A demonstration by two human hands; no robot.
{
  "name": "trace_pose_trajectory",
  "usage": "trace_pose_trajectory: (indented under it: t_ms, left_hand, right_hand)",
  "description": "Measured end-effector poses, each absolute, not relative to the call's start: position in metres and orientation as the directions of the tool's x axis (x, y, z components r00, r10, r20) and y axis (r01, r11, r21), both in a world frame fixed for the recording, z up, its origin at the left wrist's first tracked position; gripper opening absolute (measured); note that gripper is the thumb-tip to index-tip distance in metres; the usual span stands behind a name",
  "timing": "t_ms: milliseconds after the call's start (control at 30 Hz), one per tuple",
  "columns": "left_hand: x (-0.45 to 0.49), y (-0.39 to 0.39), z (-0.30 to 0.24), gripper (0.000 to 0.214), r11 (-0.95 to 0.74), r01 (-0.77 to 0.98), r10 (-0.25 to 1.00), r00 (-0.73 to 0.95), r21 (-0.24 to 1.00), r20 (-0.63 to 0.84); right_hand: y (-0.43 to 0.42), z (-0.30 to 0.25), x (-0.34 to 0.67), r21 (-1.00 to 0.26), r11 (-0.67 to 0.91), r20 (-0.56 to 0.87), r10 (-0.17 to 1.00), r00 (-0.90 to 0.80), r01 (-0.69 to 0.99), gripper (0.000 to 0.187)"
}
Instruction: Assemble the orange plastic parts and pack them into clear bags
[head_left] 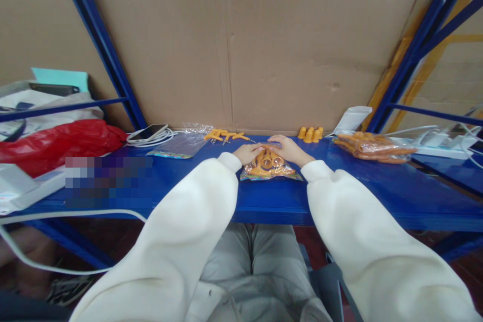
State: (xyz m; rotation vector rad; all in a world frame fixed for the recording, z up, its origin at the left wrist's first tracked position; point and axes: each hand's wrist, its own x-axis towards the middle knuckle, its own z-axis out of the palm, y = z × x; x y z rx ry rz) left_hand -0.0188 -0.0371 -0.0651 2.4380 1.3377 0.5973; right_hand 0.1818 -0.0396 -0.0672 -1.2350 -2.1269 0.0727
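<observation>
A small clear plastic bag (pixel 270 167) filled with orange parts lies on the blue shelf (pixel 211 186) in front of me. My left hand (pixel 247 153) rests at the bag's far left corner, fingers curled and pressed on its top edge. My right hand (pixel 290 149) lies at the far right corner, fingers pressed on the same edge. The fingertips of both hands meet over the bag's opening. White sleeves cover both arms.
Loose orange parts (pixel 225 135) and three orange caps (pixel 310 134) lie at the back. An empty clear bag (pixel 180 145), a phone with white cable (pixel 148 133), a red bag (pixel 56 143) sit left; a stack of filled bags (pixel 373 147) sits right. A cardboard wall (pixel 241 55) stands behind.
</observation>
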Motion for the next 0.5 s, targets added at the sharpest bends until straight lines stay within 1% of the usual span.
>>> trace_pose_trajectory:
  t_ms: [67, 100, 200, 267, 367, 500]
  left_hand:
    - [-0.018, -0.038, -0.064, 0.047, -0.509, 0.741, 0.859, 0.47, 0.437, 0.204]
    - [-0.018, -0.039, -0.064, 0.048, -0.501, 0.752, 0.864, 0.465, 0.429, 0.193]
    - [-0.016, -0.043, -0.06, 0.049, -0.48, 0.784, 0.875, 0.457, 0.393, 0.159]
    - [-0.016, -0.045, -0.058, 0.049, -0.472, 0.799, 0.88, 0.453, 0.372, 0.141]
    - [-0.015, -0.047, -0.055, 0.049, -0.456, 0.816, 0.887, 0.448, 0.354, 0.11]
    - [-0.016, -0.046, -0.056, 0.049, -0.459, 0.819, 0.884, 0.46, 0.344, 0.084]
  right_hand:
    - [-0.039, -0.067, 0.183, -0.342, 0.497, 0.513, 0.81, -0.284, 0.797, 0.041]
    - [-0.04, -0.067, 0.184, -0.342, 0.465, 0.475, 0.835, -0.276, 0.817, 0.041]
    - [-0.043, -0.063, 0.186, -0.338, 0.389, 0.304, 0.907, -0.292, 0.857, 0.04]
    - [-0.047, -0.06, 0.186, -0.318, 0.359, 0.245, 0.925, -0.289, 0.878, 0.041]
    - [-0.051, -0.056, 0.185, -0.295, 0.339, 0.264, 0.927, -0.265, 0.894, 0.042]
    - [-0.052, -0.054, 0.186, -0.307, 0.339, 0.319, 0.917, -0.239, 0.889, 0.037]
